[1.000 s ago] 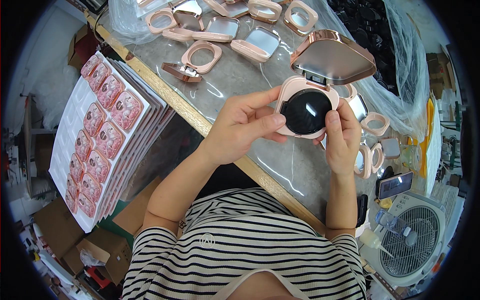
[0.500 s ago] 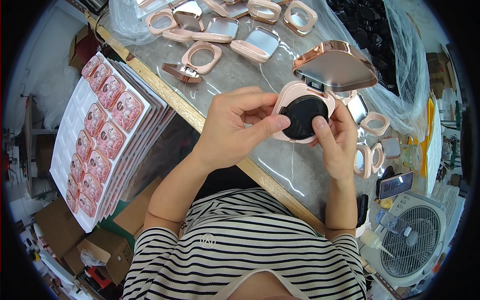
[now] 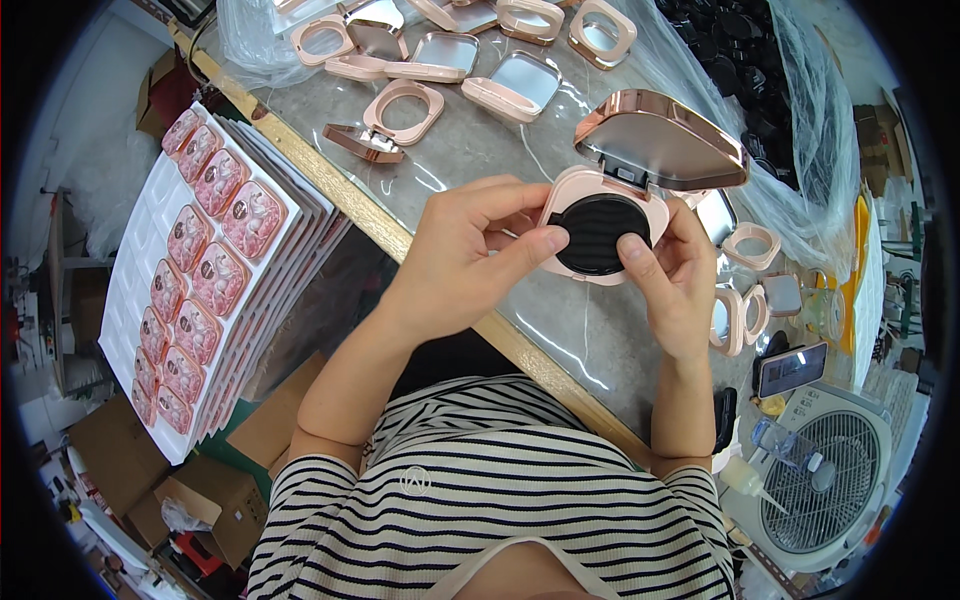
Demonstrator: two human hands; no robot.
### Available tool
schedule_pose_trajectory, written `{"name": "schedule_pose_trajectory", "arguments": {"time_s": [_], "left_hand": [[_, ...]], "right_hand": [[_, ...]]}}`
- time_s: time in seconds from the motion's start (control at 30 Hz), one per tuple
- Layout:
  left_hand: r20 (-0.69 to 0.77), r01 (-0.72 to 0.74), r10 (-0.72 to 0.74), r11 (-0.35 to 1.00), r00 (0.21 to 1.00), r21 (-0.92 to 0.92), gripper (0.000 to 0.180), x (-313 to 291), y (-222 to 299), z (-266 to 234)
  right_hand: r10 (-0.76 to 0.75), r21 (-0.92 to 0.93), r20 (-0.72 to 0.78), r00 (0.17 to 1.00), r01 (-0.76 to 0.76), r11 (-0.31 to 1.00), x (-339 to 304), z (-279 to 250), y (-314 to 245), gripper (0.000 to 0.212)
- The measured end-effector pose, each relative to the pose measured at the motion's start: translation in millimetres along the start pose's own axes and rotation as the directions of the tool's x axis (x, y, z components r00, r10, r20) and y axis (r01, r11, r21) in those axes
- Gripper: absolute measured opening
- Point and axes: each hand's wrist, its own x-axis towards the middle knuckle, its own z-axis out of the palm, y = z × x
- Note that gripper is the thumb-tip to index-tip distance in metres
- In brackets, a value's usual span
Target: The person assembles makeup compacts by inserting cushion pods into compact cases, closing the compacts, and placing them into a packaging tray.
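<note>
Between my two hands is a pink cosmetic compact (image 3: pixel 568 192), its copper-rimmed mirrored lid (image 3: pixel 668 140) tilted up on the far side. A round black insert (image 3: pixel 602 236) sits in the compact's ring. My left hand (image 3: pixel 478 245) pinches the left edge, thumb on the black piece's rim and fingers partly hidden behind. My right hand (image 3: pixel 672 275) grips the right side, its thumb pressing on the black insert. Other open pink compacts (image 3: pixel 405 113) lie on the grey marbled table (image 3: pixel 480 160) beyond my left hand, and several more empty ring cases (image 3: pixel 750 246) lie right of my right hand.
A stack of white trays (image 3: pixel 135 262) holding pink patterned cases leans at the left. Black round pieces (image 3: pixel 735 50) fill a clear plastic bag at the far right. A phone (image 3: pixel 792 370), a squeeze bottle (image 3: pixel 742 477) and a box fan (image 3: pixel 825 475) are at the lower right.
The compact has tilted slightly and shifted a little left in my hands, its lid leaning lower. Ridges now show on the black insert. Both hands keep their grip.
</note>
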Motion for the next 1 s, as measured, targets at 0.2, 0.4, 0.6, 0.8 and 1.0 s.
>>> {"name": "schedule_pose_trajectory", "arguments": {"time_s": [0.2,0.4,0.6,0.8,1.0], "left_hand": [[0.032,0.026,-0.027,1.000,0.999,0.008,0.038,2.9,6.2,-1.9],[0.023,-0.010,0.003,0.952,1.000,0.307,0.025,2.0,9.5,3.3],[-0.018,-0.144,0.160,0.929,0.987,0.342,0.021,-2.9,-2.9,9.4],[0.050,-0.172,0.165,0.964,0.985,0.203,0.023,9.9,-7.0,-0.1],[0.095,-0.329,0.327,0.804,0.940,0.496,0.017,11.0,-4.0,2.8]], "right_hand": [[-0.026,0.094,0.050,0.998,0.022,0.995,-1.0,8.6,-0.4,0.027],[-0.091,-0.010,-0.017,0.996,0.091,0.996,-3.9,10.6,7.1,0.029],[-0.164,-0.064,-0.038,0.986,0.162,0.985,-3.6,10.6,4.7,0.021],[-0.322,-0.411,0.061,0.945,0.318,0.855,6.0,2.4,11.6,0.026],[-0.364,-0.390,0.052,0.930,0.355,0.850,4.1,2.4,24.1,0.025]]}}
